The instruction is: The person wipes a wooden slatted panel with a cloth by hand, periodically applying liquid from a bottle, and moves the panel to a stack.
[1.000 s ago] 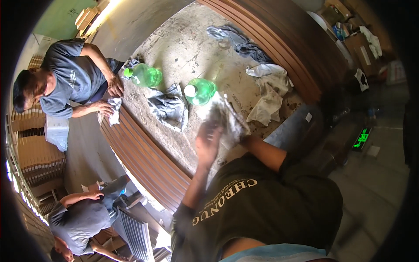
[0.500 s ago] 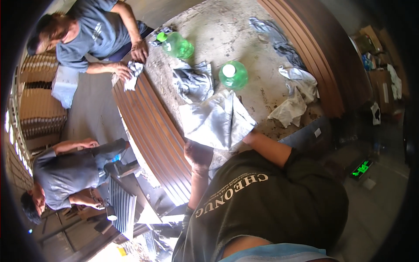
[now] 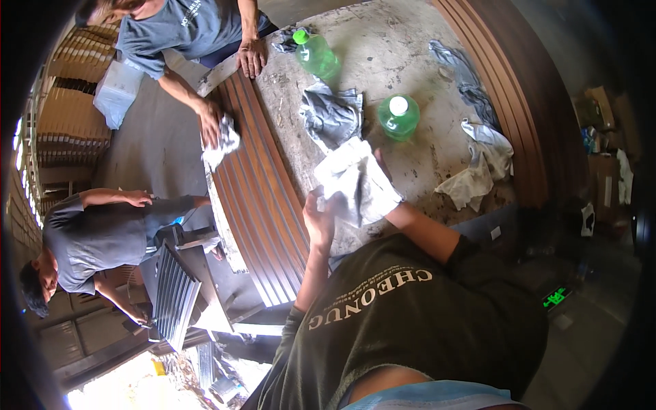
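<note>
A white cloth (image 3: pixel 361 183) is bunched and folded between my hands over the near side of the worktable. My left hand (image 3: pixel 318 217) pinches its left edge. Most of my right hand (image 3: pixel 383 166) is behind the cloth at its right side, with a few fingers showing around the edge. Just left of my left hand lies a brown ribbed panel (image 3: pixel 256 184). Beyond the cloth rest a grey rag (image 3: pixel 333 115) and a green bottle with a white cap (image 3: pixel 398 117).
A co-worker's hand (image 3: pixel 219 133) presses a white rag on the panel's far end. Another green bottle (image 3: pixel 318 56), crumpled rags (image 3: pixel 478 167) and stacked brown panels (image 3: pixel 506 89) share the worktable (image 3: pixel 383 41). At lower left another person handles a ribbed panel (image 3: pixel 176 301).
The cloth, spread wide before, is now gathered smaller between my hands. My left hand has come up onto its edge. The co-worker's rag has slid along the panel toward me.
</note>
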Demonstrator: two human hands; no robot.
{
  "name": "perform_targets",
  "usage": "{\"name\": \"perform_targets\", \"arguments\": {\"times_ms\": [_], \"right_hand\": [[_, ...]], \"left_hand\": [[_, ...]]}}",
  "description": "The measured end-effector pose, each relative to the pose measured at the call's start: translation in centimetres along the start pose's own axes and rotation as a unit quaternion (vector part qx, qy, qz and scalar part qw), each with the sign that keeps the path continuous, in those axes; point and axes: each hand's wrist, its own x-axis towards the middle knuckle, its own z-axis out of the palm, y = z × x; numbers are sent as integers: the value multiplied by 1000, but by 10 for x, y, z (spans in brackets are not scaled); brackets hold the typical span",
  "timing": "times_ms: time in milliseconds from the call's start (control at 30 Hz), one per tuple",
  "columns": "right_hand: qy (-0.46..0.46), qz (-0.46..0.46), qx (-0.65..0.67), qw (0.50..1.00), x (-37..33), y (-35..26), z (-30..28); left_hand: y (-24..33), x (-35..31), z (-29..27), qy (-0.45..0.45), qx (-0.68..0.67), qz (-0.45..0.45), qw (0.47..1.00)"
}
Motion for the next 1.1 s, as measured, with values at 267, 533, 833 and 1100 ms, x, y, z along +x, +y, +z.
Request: {"name": "perform_targets", "arguments": {"times_ms": [267,533,833,1100], "right_hand": [[284,7,-340,897,-47,-33,3],[373,-111,-738,552,-24,-27,-48],[82,-55,-796,597,76,13,88],[15,-28,-765,643,98,67,112]], "left_hand": [[-25,-22,-28,46,-242,-122,962],[-11,-41,-41,85,-191,-113,971],[84,-35,-71,91,51,108,989],[134,-24,-38,49,53,274,959]]}}
